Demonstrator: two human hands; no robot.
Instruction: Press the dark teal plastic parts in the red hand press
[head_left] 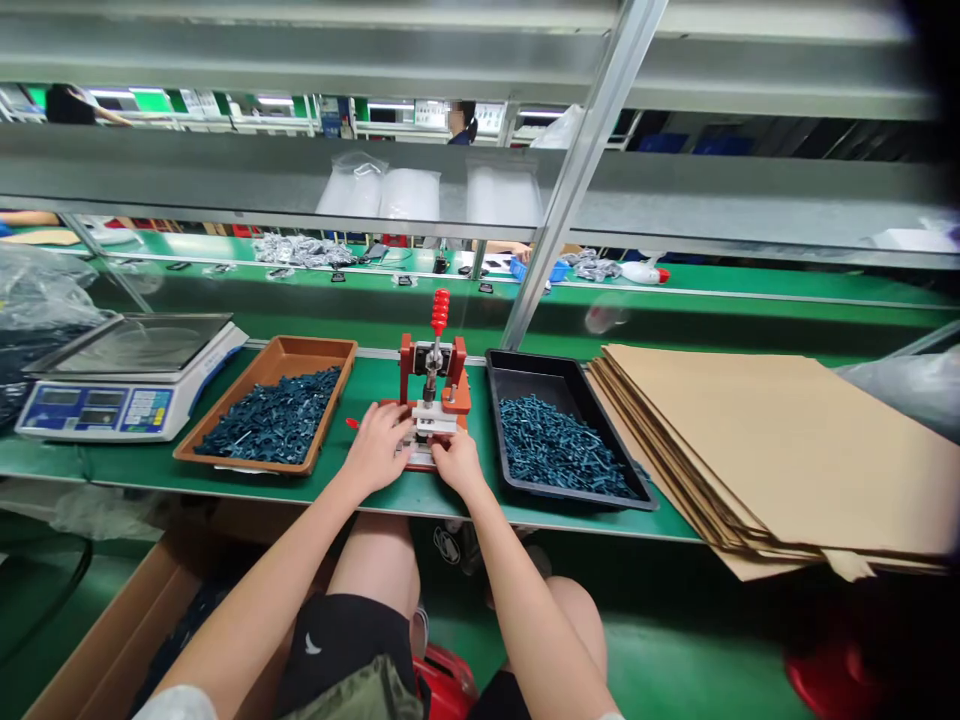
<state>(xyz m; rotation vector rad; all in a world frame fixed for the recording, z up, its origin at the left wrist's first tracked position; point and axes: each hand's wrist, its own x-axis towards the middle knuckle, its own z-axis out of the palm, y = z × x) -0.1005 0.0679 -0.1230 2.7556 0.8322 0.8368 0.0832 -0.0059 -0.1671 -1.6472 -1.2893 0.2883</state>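
A small press (455,392) with orange-red uprights and an upright red handle (440,312) stands on the green table (382,487). My left hand (381,446) lies at the left side of its metal fixture (435,418), fingers bent and slightly apart. At the front right of the fixture is my right hand (457,463), fingers bent against it; anything between the fingertips is too small to make out. An orange tray (347,362) of dark blue parts is to the left. To the right, a black tray (531,372) holds thin dark blue parts.
Brown cardboard sheets (780,440) are stacked at the right. A scale (112,395) and plastic bags (41,290) are at the left. A metal post (574,190) rises behind the black tray; people are visible beyond the shelf (247,180).
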